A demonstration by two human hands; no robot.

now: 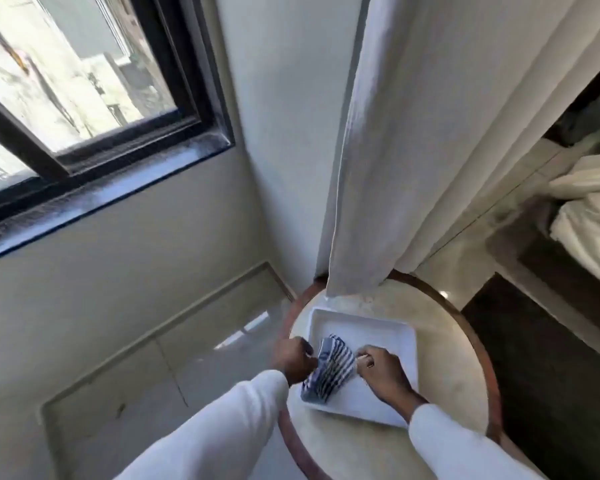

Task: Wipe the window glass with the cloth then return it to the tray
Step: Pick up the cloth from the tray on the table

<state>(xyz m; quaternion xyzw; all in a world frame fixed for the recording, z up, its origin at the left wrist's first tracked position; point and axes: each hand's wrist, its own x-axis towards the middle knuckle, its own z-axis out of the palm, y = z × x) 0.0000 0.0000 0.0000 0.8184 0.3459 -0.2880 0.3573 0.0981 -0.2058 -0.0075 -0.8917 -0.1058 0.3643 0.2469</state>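
Observation:
A blue and white striped cloth [328, 370] lies bunched in a white rectangular tray [392, 336] on a small round table. My left hand [293, 358] is closed on the cloth's left edge. My right hand [381, 370] grips the cloth's right edge with its fingers curled. Both arms wear white sleeves. The window glass [66, 74] sits up at the left in a black frame, well away from both hands.
The round table [447, 372] has a pale top and a dark wooden rim. A white curtain [395, 140] hangs down to the table's far edge. A black window sill [94, 206] runs below the glass. A bed with white bedding [589, 216] stands at right.

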